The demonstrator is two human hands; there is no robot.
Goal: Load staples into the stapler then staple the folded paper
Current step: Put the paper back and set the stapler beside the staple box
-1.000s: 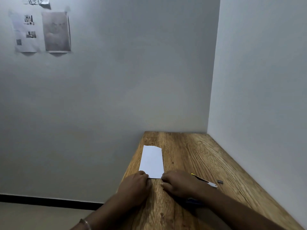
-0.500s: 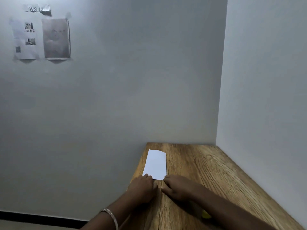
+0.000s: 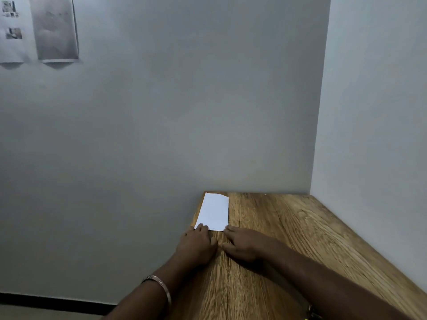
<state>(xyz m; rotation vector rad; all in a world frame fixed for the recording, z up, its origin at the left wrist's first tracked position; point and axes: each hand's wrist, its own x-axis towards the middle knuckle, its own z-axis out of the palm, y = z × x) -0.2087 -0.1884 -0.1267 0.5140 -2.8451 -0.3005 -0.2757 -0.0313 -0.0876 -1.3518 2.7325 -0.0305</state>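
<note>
A folded white paper point(image 3: 215, 212) lies flat near the far left corner of the wooden table point(image 3: 288, 239). My left hand point(image 3: 196, 244) lies palm down on the table, its fingertips touching the paper's near left corner. My right hand point(image 3: 242, 244) lies flat beside it, fingertips at the paper's near right corner. Neither hand holds anything. A small part of the stapler point(image 3: 312, 314) shows at the bottom edge, mostly hidden behind my right forearm. No staples are in sight.
Grey walls close the table in at the back and on the right. The table's left edge drops to the floor. Printed sheets point(image 3: 55, 28) hang on the wall at the upper left.
The camera has tilted up, so the stapler and the small dark item on the right have slipped out of view. The paper has slid further from me, with both hands at its near edge.
</note>
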